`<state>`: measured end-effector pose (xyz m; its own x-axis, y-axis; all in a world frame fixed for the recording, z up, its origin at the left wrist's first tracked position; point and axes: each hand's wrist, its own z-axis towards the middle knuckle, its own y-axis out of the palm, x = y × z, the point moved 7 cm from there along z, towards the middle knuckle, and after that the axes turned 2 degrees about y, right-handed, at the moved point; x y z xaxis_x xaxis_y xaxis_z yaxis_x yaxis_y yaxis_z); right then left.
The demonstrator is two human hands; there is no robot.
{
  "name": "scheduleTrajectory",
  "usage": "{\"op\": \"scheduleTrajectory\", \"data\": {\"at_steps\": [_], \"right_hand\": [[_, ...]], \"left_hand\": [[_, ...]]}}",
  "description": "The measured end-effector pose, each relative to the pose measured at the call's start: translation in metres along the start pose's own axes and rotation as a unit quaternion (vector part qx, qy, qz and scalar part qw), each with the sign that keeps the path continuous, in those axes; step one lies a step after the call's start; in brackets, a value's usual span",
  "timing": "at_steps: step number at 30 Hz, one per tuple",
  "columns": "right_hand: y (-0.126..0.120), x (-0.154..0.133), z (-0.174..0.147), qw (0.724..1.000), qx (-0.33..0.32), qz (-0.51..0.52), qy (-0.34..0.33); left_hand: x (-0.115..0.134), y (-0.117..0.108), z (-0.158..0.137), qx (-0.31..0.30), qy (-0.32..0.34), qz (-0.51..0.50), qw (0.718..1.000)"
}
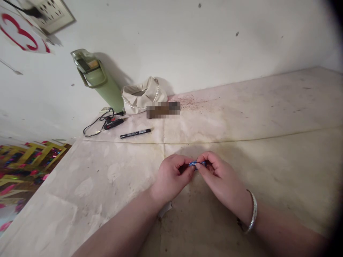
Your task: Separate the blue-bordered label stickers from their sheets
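Between my two hands is a small blue and white patterned piece (193, 164), mostly covered by the fingers, so its exact kind cannot be made out. My left hand (175, 175) pinches its left end between thumb and forefinger. From the other side my right hand (217, 175), with a silver bangle on the wrist, pinches it too, the thumb laid across the front. Both hands are close together just above the stained, pale table cover (112, 200).
A black marker (135, 134) lies beyond my left hand. Farther back are a corded black tool (114, 123), a green bottle (104, 84), a cream bag (144, 93) with pearls and a blurred-out item (163, 110). Yellow racks (32, 157) stand past the left table edge.
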<state>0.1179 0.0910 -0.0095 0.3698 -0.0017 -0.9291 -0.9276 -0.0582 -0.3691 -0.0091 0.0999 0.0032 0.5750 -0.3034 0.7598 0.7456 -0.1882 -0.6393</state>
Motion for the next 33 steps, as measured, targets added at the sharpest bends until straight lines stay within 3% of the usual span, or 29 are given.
{"op": "scheduleTrajectory", "data": {"at_steps": [33], "right_hand": [[0.0016, 0.0018, 0.002, 1.0, 0.002, 0.012, -0.007]], "left_hand": [[-0.0004, 0.0005, -0.0004, 0.005, 0.006, 0.004, 1.0]]}}
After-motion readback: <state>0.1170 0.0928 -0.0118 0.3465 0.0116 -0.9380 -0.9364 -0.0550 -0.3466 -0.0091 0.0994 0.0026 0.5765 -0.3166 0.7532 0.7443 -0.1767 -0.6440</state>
